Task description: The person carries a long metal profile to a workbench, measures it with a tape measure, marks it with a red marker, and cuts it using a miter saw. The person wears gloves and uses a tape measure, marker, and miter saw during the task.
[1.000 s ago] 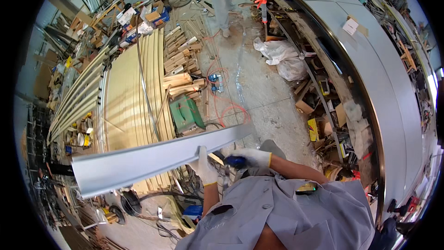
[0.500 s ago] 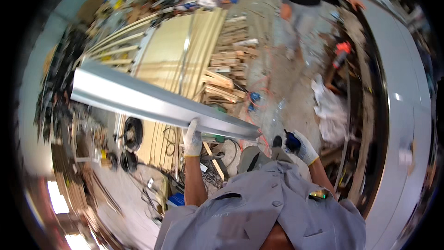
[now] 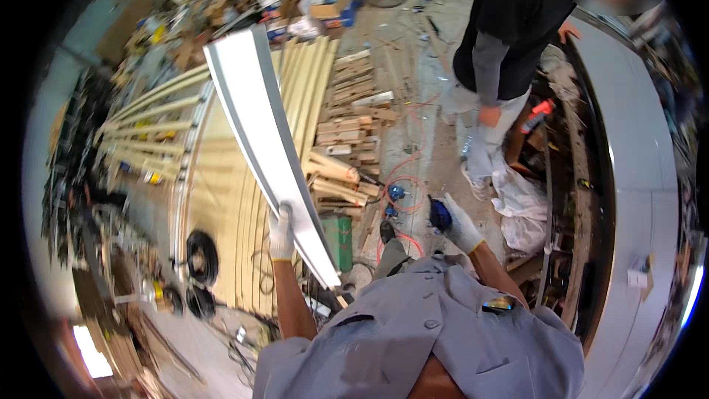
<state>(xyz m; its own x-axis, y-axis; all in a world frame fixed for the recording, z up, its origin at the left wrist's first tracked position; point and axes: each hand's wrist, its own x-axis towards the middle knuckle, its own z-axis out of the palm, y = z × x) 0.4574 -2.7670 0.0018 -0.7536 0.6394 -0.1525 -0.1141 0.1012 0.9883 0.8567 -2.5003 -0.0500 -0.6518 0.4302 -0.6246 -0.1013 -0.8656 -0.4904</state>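
Note:
A long, pale metal channel (image 3: 262, 133) with raised edges slants up and away in front of me. My left hand (image 3: 281, 233), in a white glove, is closed on its left edge near the lower end. The channel's near tip hangs just in front of my shirt. My right hand (image 3: 463, 227), also gloved, grips a dark blue, rounded hand tool (image 3: 439, 214), held apart from the channel. The fingers cover part of that tool, so its exact kind is unclear.
Cream-coloured strips (image 3: 221, 236) lie beneath the channel, beside stacked wood pieces (image 3: 347, 133). Orange hose (image 3: 405, 177) loops over the floor near a green box (image 3: 338, 242). A co-worker (image 3: 495, 44) stands ahead on the right by a long pale panel (image 3: 646, 177). White sacking (image 3: 521, 203) lies nearby.
The channel has swung from nearly crosswise to pointing away from me, its far end moving right and forward. The co-worker appears closer. Both hands keep their holds.

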